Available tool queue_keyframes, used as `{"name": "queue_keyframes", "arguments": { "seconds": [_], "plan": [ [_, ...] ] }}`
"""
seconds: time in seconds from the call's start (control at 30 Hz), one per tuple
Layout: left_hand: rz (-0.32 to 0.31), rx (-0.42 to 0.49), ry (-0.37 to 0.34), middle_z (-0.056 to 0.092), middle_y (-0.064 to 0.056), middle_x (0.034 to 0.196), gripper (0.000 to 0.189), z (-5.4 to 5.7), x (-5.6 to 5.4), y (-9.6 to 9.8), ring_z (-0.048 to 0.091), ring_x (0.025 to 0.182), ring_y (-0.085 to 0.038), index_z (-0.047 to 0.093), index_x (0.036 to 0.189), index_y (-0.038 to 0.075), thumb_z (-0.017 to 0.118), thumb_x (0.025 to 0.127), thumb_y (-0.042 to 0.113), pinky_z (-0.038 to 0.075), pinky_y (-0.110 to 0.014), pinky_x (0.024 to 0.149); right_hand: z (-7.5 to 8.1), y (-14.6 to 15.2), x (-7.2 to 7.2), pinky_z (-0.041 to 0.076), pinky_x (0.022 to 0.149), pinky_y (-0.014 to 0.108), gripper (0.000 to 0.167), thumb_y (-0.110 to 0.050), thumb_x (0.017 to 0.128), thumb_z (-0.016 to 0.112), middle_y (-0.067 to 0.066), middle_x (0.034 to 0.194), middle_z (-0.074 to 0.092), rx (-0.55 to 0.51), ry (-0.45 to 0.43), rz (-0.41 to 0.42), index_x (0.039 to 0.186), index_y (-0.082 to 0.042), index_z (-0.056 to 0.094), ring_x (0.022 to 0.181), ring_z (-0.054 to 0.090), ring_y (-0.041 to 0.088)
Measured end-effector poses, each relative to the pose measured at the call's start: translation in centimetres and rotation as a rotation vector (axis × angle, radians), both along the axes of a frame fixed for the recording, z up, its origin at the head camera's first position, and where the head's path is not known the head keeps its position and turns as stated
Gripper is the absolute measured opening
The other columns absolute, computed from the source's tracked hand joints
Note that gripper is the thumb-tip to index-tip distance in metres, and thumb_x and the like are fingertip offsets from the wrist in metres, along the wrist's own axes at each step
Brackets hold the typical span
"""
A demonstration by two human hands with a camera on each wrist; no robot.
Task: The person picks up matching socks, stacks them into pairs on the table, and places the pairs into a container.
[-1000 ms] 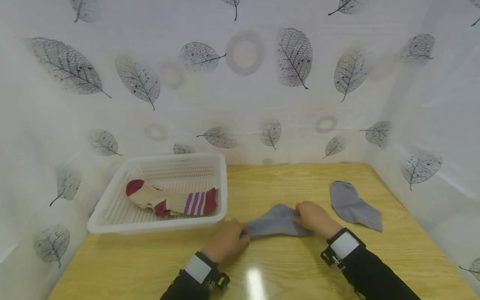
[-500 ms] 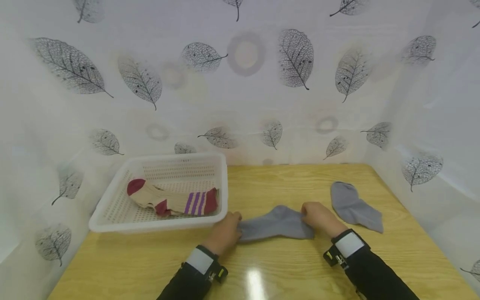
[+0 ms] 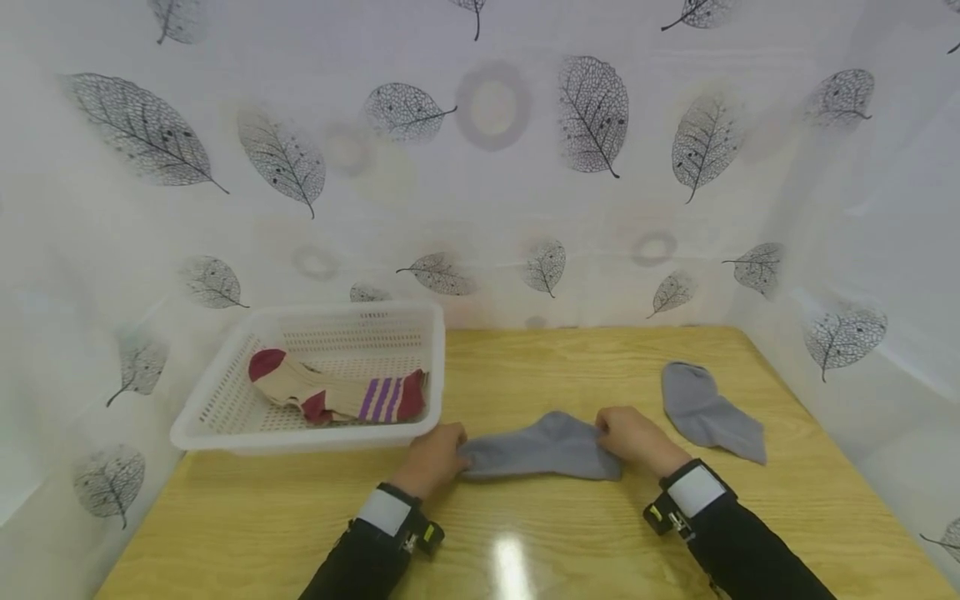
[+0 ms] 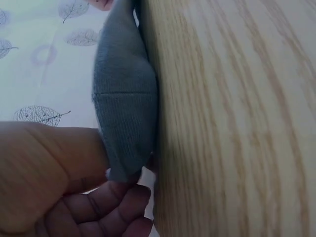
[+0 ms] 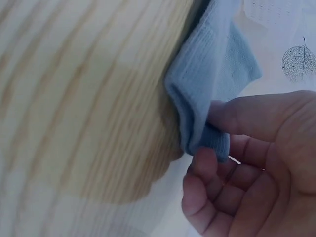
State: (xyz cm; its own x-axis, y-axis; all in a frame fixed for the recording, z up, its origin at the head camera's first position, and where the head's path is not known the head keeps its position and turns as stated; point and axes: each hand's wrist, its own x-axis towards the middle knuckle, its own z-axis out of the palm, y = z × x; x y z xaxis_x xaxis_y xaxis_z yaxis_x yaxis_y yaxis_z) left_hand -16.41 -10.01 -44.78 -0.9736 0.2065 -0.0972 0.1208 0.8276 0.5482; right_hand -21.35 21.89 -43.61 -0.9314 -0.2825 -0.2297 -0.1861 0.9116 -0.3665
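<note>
A grey ankle sock (image 3: 536, 450) is stretched out flat between both hands, low over the wooden table. My left hand (image 3: 433, 458) pinches its left end between thumb and fingers; the left wrist view shows the ribbed, seamed end of the sock (image 4: 126, 113) in that grip. At the other end my right hand (image 3: 641, 437) pinches the sock's open cuff (image 5: 197, 108), folded between thumb and forefinger in the right wrist view. A second grey sock (image 3: 708, 412) lies on the table, up and to the right of my right hand.
A white plastic basket (image 3: 300, 440) stands at the back left, its near right corner close to my left hand. Inside it lie beige socks (image 3: 341, 396) with dark red toe and heel and purple stripes. A leaf-patterned white sheet (image 3: 495, 192) encloses the wooden table (image 3: 570, 550).
My left hand has moved left with its end of the sock, pulling it longer and straighter. The basket has shifted slightly left and back. My right hand has moved a little.
</note>
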Motion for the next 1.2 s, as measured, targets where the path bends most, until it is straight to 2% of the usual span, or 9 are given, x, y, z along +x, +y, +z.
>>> {"name": "queue_keyframes", "arguments": {
  "seconds": [0.17,0.3,0.5,0.63,0.77,0.9,1.03,1.1,1.2],
  "plan": [
    [0.042,-0.015,0.050,0.069,-0.004,0.083,0.009,-0.1,-0.3,-0.3,0.062,0.074,-0.018,0.068,0.088,0.007,0.076,0.087,0.009,0.053,-0.035,0.068,0.2,0.1,0.0,0.052,0.067,0.034,0.011,-0.006,0.092,0.068,0.009,0.095,0.072,-0.048,0.028,-0.018,0.102,-0.002,0.071,0.078,0.060,0.018],
    [0.012,0.050,0.118,0.068,-0.004,0.086,0.007,-0.2,-0.3,-0.4,0.061,0.075,-0.016,0.065,0.091,0.009,0.071,0.088,0.006,0.052,-0.032,0.066,0.8,0.4,0.0,0.052,0.064,0.032,0.011,-0.006,0.095,0.067,0.014,0.100,0.073,-0.148,0.070,-0.052,0.106,-0.002,0.069,0.078,0.064,0.018],
    [-0.056,0.111,0.386,0.064,-0.003,0.093,0.023,-0.3,0.5,0.1,0.062,0.088,-0.019,0.059,0.087,0.011,0.070,0.082,-0.008,0.056,-0.033,0.075,1.5,0.8,0.2,0.061,0.072,0.041,0.008,-0.004,0.095,0.069,0.017,0.102,0.073,-0.327,0.219,-0.059,0.102,-0.001,0.068,0.092,0.074,0.034],
    [-0.069,0.139,0.514,0.056,0.001,0.090,0.032,-0.6,0.9,0.1,0.056,0.083,-0.015,0.052,0.080,0.014,0.069,0.076,-0.014,0.053,-0.029,0.072,1.4,1.3,0.8,0.061,0.089,0.051,0.007,-0.001,0.093,0.071,0.016,0.106,0.071,-0.416,0.284,-0.005,0.100,-0.003,0.069,0.102,0.072,0.038],
    [-0.093,0.144,0.583,0.054,-0.001,0.089,0.035,-0.9,1.1,-0.2,0.056,0.080,-0.015,0.050,0.076,0.012,0.066,0.071,-0.018,0.053,-0.028,0.070,1.0,2.1,1.4,0.059,0.090,0.049,0.013,0.002,0.091,0.069,0.009,0.108,0.073,-0.361,0.320,0.113,0.096,-0.009,0.072,0.100,0.071,0.032],
    [-0.097,0.086,0.576,0.049,0.001,0.083,0.035,-1.1,1.3,-0.6,0.051,0.074,-0.014,0.049,0.072,0.013,0.065,0.071,-0.018,0.048,-0.027,0.065,0.5,2.6,2.0,0.060,0.083,0.042,0.017,0.005,0.090,0.067,0.007,0.104,0.075,-0.287,0.285,0.207,0.094,-0.009,0.075,0.099,0.072,0.031],
    [-0.105,0.016,0.513,0.044,0.003,0.079,0.033,-1.2,1.7,-0.9,0.045,0.071,-0.012,0.048,0.068,0.013,0.063,0.076,-0.015,0.043,-0.026,0.064,0.1,2.7,2.4,0.060,0.080,0.037,0.011,-0.001,0.093,0.068,0.005,0.098,0.075,-0.226,0.212,0.319,0.095,-0.007,0.077,0.094,0.072,0.028],
    [-0.118,-0.037,0.490,0.042,0.004,0.078,0.033,-1.2,1.9,-1.0,0.041,0.071,-0.012,0.047,0.066,0.014,0.064,0.081,-0.010,0.040,-0.025,0.064,-0.1,2.7,2.6,0.060,0.077,0.035,0.008,-0.004,0.093,0.070,0.004,0.096,0.074,-0.198,0.206,0.374,0.094,-0.007,0.077,0.090,0.071,0.024],
    [-0.139,-0.118,0.466,0.041,0.003,0.075,0.033,-1.1,2.5,-1.1,0.040,0.072,-0.013,0.046,0.064,0.014,0.067,0.080,-0.007,0.038,-0.025,0.064,-0.3,2.6,2.7,0.059,0.077,0.034,0.007,-0.005,0.092,0.072,0.002,0.094,0.073,-0.169,0.239,0.424,0.093,-0.008,0.078,0.087,0.070,0.020]
  ]
}}
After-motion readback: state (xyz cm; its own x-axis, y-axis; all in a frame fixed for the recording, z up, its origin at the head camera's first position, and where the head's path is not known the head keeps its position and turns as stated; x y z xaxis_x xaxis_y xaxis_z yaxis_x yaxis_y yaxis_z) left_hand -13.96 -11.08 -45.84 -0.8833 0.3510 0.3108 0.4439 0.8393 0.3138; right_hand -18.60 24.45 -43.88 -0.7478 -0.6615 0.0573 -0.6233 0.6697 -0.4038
